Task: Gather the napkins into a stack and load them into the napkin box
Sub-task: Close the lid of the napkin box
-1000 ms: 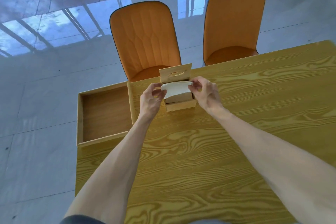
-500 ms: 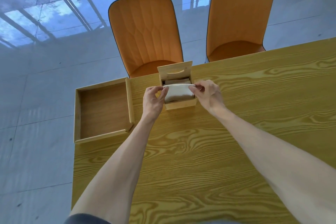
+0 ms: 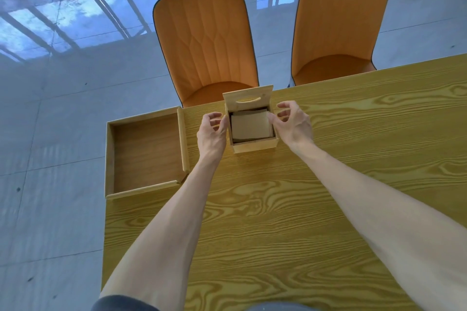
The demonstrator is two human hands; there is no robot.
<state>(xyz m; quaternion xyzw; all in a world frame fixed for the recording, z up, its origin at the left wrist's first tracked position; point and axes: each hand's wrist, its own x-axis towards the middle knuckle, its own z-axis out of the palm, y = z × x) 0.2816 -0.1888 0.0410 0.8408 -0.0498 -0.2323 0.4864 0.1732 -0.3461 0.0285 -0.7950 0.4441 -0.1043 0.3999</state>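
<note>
A small wooden napkin box (image 3: pixel 255 146) stands near the far edge of the table, its hinged lid (image 3: pixel 248 99) upright behind it. A stack of pale napkins (image 3: pixel 250 126) lies flat inside the box, below the rim. My left hand (image 3: pixel 211 134) hovers just left of the box, fingers curled and apart, holding nothing. My right hand (image 3: pixel 293 124) is at the box's right side, fingers spread, its thumb close to the rim. Neither hand grips the napkins.
A shallow square wooden tray (image 3: pixel 145 154) overhangs the table's left edge beside my left hand. Two orange chairs (image 3: pixel 206 43) (image 3: pixel 336 23) stand beyond the far edge of the yellow wood-grain table (image 3: pixel 328 184). Glossy grey floor surrounds the table.
The napkin stack, held above the box between both hands, has gone down into the box. Both hands have let go and opened at the box's sides.
</note>
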